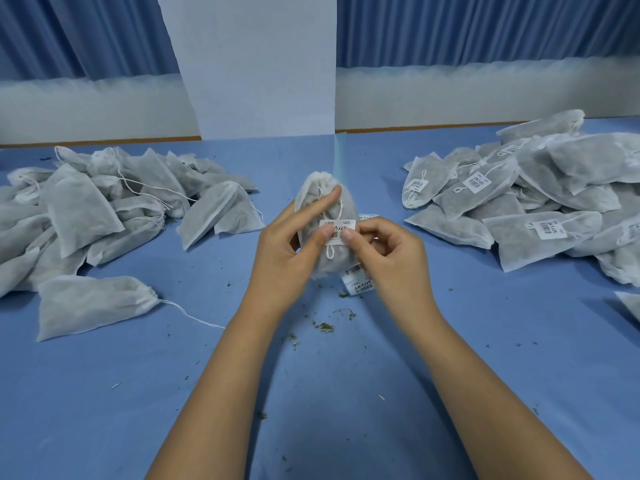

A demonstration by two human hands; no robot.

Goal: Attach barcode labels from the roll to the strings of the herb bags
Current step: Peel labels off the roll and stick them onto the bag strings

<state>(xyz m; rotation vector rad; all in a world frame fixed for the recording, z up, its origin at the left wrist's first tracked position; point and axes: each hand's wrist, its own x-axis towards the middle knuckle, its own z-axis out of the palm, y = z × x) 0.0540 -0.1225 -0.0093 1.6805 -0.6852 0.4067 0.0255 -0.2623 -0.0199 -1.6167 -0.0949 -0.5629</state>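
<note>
Well to the left of the pinch lies a heap of unlabelled bags [104,209], strings trailing loose over the table [485,358]. The left hand [291,251] cups the bag [323,202] being worked on, forefinger stretched up along its front, thumb pressing the left half of the label [338,232]. That label sits folded over the string [330,252], whose knotted loop hangs just below the pinch. The right hand [388,251] closes thumb and forefinger on the label's right half, other fingers curled, wrist bent inward; both forearms reach forward and converge.

The likely trouble is a crooked fold: if the two halves meet off-square, sticky edge stays bare and the barcode creases. The string could also slip out sideways before the glue bites.

Just beneath the right hand lies the strip of spare labels [358,280], among herb crumbs [323,326]. Far right sits the labelled pile [540,199].
</note>
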